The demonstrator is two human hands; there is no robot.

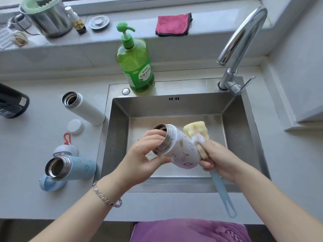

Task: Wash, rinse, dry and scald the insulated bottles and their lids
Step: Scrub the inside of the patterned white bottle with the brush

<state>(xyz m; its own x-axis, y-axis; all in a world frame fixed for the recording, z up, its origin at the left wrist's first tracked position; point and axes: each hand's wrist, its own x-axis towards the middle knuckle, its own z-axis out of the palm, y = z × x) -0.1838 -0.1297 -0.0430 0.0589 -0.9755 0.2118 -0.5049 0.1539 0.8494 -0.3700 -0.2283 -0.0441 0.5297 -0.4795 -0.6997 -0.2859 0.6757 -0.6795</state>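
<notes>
Over the steel sink (244,137) my left hand (143,159) grips the mouth end of a small white patterned bottle (181,152), tilted with its opening to the upper left. My right hand (222,161) presses a yellow sponge brush (197,131) with a pale blue handle against the bottle's side; foam shows there. On the counter to the left stand an open tall white bottle (83,109) and an open blue bottle (70,168). Nearby lie a white round lid (75,126), a lid with a red loop (66,149) and a blue lid (49,185).
A green pump bottle of dish soap (136,65) stands at the sink's back rim. The chrome tap (241,49) arches at the back right. A pink cloth (173,24), a steel pot (47,20) and small items sit on the sill. A dark object (12,103) lies far left.
</notes>
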